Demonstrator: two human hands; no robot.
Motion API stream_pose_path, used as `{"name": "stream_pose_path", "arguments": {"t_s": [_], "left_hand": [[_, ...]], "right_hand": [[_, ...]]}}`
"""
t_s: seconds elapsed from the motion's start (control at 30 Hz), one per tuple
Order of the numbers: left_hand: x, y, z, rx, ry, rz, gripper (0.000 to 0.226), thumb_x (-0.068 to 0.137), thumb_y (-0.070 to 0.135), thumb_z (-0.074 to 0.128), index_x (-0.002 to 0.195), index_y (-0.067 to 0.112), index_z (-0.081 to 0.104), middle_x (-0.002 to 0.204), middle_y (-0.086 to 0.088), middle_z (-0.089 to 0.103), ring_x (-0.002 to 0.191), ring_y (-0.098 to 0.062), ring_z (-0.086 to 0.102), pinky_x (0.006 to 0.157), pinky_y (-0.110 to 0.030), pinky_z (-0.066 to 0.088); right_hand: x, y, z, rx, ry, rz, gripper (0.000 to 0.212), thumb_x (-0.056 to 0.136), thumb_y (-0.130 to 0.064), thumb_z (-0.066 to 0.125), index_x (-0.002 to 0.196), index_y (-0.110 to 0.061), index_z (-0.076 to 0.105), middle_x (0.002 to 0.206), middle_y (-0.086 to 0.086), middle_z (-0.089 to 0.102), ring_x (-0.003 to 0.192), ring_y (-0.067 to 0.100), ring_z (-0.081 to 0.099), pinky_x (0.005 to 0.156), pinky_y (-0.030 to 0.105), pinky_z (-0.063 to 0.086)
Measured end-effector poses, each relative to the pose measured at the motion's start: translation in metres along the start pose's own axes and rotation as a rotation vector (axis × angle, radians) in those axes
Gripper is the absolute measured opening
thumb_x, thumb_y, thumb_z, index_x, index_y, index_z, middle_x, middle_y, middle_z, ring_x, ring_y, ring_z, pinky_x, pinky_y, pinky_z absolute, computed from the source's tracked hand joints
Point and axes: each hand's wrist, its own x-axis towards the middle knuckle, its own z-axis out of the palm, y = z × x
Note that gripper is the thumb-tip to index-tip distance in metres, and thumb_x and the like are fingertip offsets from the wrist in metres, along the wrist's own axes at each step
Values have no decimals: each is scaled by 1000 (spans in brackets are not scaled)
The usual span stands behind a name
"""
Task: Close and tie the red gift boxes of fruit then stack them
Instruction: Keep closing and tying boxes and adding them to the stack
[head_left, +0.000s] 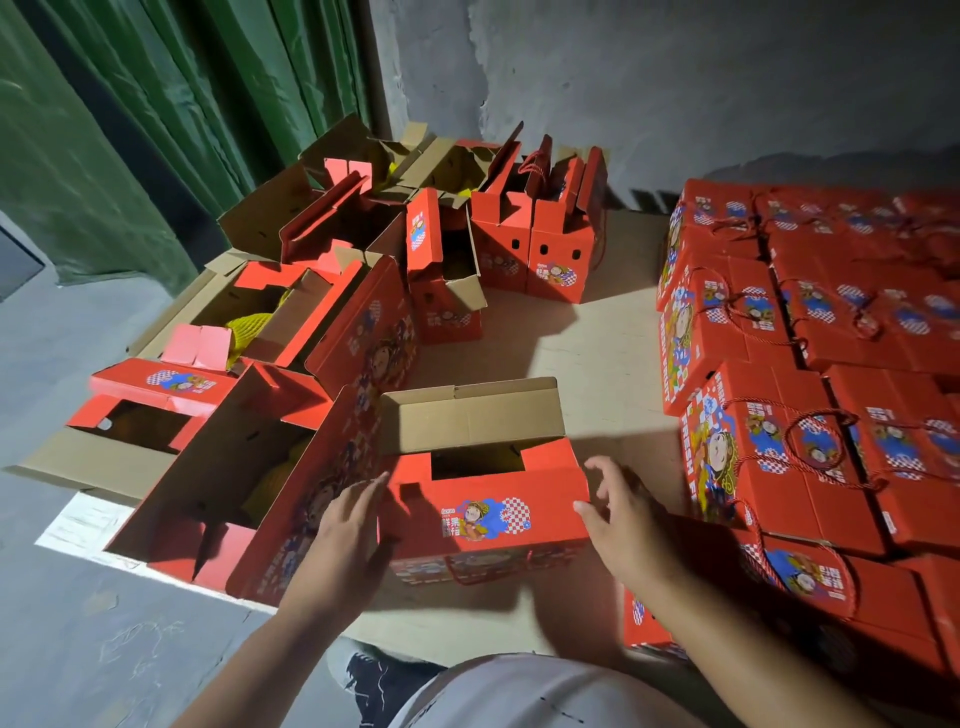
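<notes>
A red gift box (488, 514) with a cartoon print stands on the cardboard sheet just in front of me. Its near flap is folded down; the far brown flap (470, 415) stands upright, leaving a gap in the top. My left hand (345, 535) presses flat against the box's left end. My right hand (615, 512) sits at the box's right end, fingers spread and loosely curved, thumb near the corner. Whether it touches the box is unclear. A red cord hangs on the box's front face.
Several open red boxes (363, 270) with yellow-netted fruit crowd the left and back. Closed, corded boxes (810, 374) are stacked at right. Bare cardboard floor (587, 338) lies between. A green curtain and grey wall stand behind.
</notes>
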Motion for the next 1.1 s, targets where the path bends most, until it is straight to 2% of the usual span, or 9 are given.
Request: {"name": "stream_pose_path", "arguments": {"t_s": [0.1,0.2,0.33,0.5,0.7,0.8,0.87,1.0,1.1], "left_hand": [[3,3,0,205,-87,122,95,78,48,80,156,32,28,158,4,27,147,-22,25,116,-46,40],[8,6,2,338,-158,153,100,74,56,77,156,27,28,156,3,25,148,-24,23,109,-46,46],[16,11,8,416,-204,138,97,79,56,73,157,22,27,153,3,30,145,-23,26,106,-41,47],[17,11,8,424,-177,186,89,75,52,76,151,26,37,135,7,45,127,-22,46,92,-40,53],[10,11,13,435,-150,175,88,85,52,66,159,26,26,146,6,46,136,-21,42,102,-39,48],[4,11,17,405,-166,156,88,93,49,57,164,24,11,164,4,30,153,-20,23,114,-41,39],[-3,11,21,357,-166,136,87,99,48,50,163,27,-4,171,7,4,157,-14,-1,113,-44,40],[-13,15,30,316,-181,112,91,101,62,38,157,27,-26,164,12,-32,152,-10,-27,104,-32,49],[-11,20,28,192,-160,108,90,98,75,26,158,28,-21,164,17,-30,150,-5,-29,103,-23,45]], "right_hand": [[3,3,3,-61,-73,-104,48,86,-30,79,129,-27,58,129,-5,44,109,18,59,87,30,49],[4,6,4,-141,-176,-240,68,80,-47,80,139,-30,51,151,-10,31,135,12,37,105,29,43],[7,8,7,-293,-249,-353,94,72,-62,76,151,-27,41,151,-14,35,143,10,30,115,31,37],[11,11,12,-311,-223,-356,86,76,-52,79,150,-29,42,145,-13,45,136,13,40,111,33,42],[13,13,11,-314,-232,-364,84,77,-56,77,149,-31,43,143,-14,46,134,11,40,109,31,42],[12,12,9,-339,-238,-374,84,81,-59,72,153,-30,41,147,-13,46,138,11,38,111,30,39],[11,13,10,-346,-244,-365,85,85,-60,68,157,-29,35,156,-12,40,146,11,30,117,30,32],[0,23,21,-417,-313,-337,88,96,-69,46,163,-36,0,171,-14,-10,156,9,-15,127,37,16],[-6,30,28,-297,-336,-291,81,100,-65,38,163,-38,-5,167,-19,-24,157,9,-13,125,37,18]]}}
